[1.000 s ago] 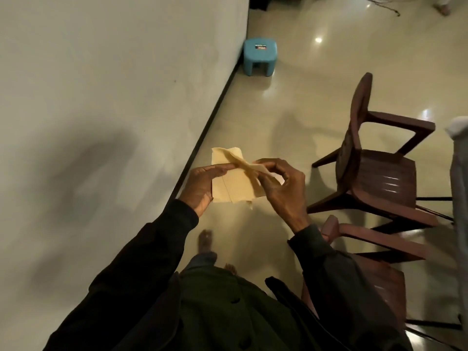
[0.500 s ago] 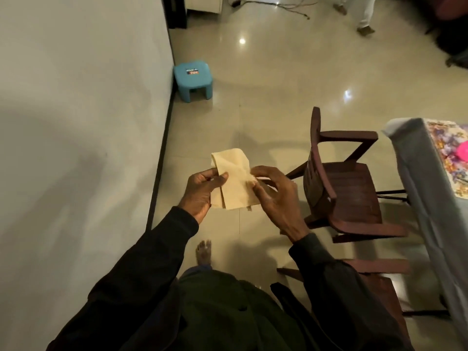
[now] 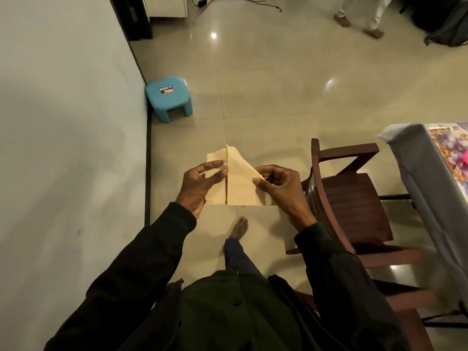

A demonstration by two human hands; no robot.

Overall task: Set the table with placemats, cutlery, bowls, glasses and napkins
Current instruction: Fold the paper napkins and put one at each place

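Observation:
I hold a beige napkin (image 3: pixel 240 183) in the air over the tiled floor, in front of my chest. My left hand (image 3: pixel 200 186) pinches its left part between thumb and fingers near a vertical fold. My right hand (image 3: pixel 278 188) pinches its right corner. The napkin is partly unfolded, with a crease down its middle. At the right edge of the view stands the table (image 3: pixel 415 173) under a grey cloth, with a flowered placemat (image 3: pixel 450 148) on it.
A dark wooden chair (image 3: pixel 349 198) stands just right of my hands, against the table, and a second chair (image 3: pixel 405 325) sits lower right. A blue plastic stool (image 3: pixel 168 97) is by the wall on the left. Another person's legs (image 3: pixel 359 13) are far across the floor.
The view has swung right, bringing the table further in. My hands have opened the napkin wider, the right hand pulling its corner to the right.

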